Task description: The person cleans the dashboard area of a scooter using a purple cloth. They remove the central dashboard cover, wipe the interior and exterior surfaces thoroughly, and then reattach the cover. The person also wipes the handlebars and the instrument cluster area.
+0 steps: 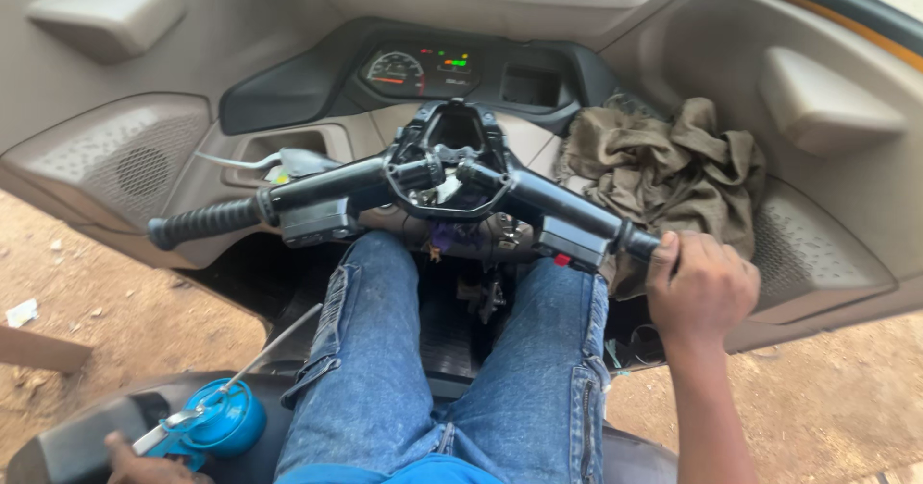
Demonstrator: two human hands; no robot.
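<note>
At the near right, your right hand (pixel 702 287) is closed in a full fist round the right grip of the handlebar (pixel 452 181), fingers wrapped over it so the grip itself is hidden. That hold looks like it steadies the bar, which runs left to right across the middle of the cab w/ its centre cover off, bare bracket and wiring showing.

Left grip (pixel 202 223) sticks out free, nothing on it, brake lever (pixel 240 162) just behind.

Your left hand (pixel 144 460) is low at the near left corner, mostly cut off by the frame edge. It holds the blue oil can (pixel 216 424) by its trigger handle, fingers curled, tho how tight I can't tell. Can rests on the dark seat edge beside your left thigh, its thin spout (pixel 274 347) angled up and right toward the handlebar, well apart from it.

Your legs in blue jeans (pixel 385 349) straddle the steering column, so you sit square to the work.

Far centre, the instrument panel (pixel 423 73) sits behind the bar, some lights lit. A crumpled brownish rag (pixel 663 172) lies on the dash shelf at right, just beyond your right hand, prob. kept close for wiping. Reddish dirt ground (pixel 115 321) shows on both sides.
</note>
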